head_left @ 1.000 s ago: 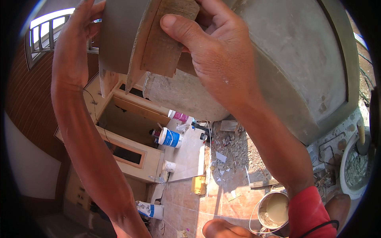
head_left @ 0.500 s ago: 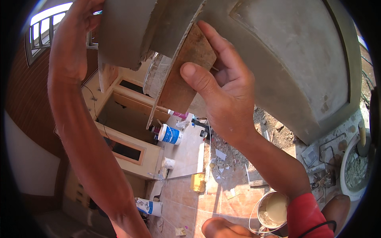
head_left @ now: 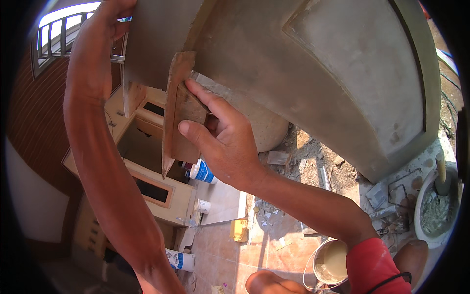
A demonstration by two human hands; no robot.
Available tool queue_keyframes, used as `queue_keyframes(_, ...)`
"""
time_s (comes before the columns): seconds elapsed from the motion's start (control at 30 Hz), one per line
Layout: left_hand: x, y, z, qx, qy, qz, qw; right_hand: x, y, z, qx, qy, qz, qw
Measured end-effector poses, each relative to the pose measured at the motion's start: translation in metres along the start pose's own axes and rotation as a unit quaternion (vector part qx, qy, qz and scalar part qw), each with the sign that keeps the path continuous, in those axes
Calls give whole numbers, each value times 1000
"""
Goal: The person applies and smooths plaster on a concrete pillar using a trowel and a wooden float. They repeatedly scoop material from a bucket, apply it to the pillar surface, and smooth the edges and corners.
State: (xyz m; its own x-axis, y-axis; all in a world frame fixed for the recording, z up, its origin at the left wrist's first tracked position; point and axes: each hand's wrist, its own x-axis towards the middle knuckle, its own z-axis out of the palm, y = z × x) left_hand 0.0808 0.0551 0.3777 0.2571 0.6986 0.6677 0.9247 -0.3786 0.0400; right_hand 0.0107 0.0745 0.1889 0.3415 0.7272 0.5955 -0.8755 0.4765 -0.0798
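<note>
My right hand [head_left: 227, 134] grips a wooden plastering float [head_left: 171, 105] by its brown block handle, thumb on the near side and index finger stretched along it. The float is seen nearly edge-on, its upper end at the lower edge of a grey plastered surface [head_left: 159, 39]. My left hand [head_left: 117, 17] is raised at the upper left, its fingers bent at the left side of that surface. What they grip is mostly hidden. Below it the end of a thin board [head_left: 131, 95] shows. To the right stretches a large plastered panel [head_left: 362, 73] with a raised border.
A white tub of wet grey mix with a trowel handle [head_left: 441, 166] stands at the right. A bucket [head_left: 333, 262] of cloudy liquid is near my knee [head_left: 274, 283]. Rubble [head_left: 323, 157], a yellow block [head_left: 239, 230] and white containers [head_left: 202, 206] lie below, beside a wooden cabinet frame [head_left: 161, 206].
My right hand has moved left and a little down with the float, which now stands more upright. My left hand stays at nearly the same place.
</note>
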Motion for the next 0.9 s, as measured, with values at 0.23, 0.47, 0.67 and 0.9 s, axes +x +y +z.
queue_keyframes(0.23,-10,10,6,-32,42,3,999,49,-52,-50,92,31,-135,986)
queue_keyframes(0.47,-23,5,0,41,83,-31,995,20,-43,-16,13,20,22,999)
queue_keyframes(0.67,-21,-10,-28,-37,-70,52,996,25,-102,-79,-262,34,-145,954)
queue_keyframes(0.9,-20,-13,-26,-67,-46,30,996,75,-170,-106,-672,-60,-326,663)
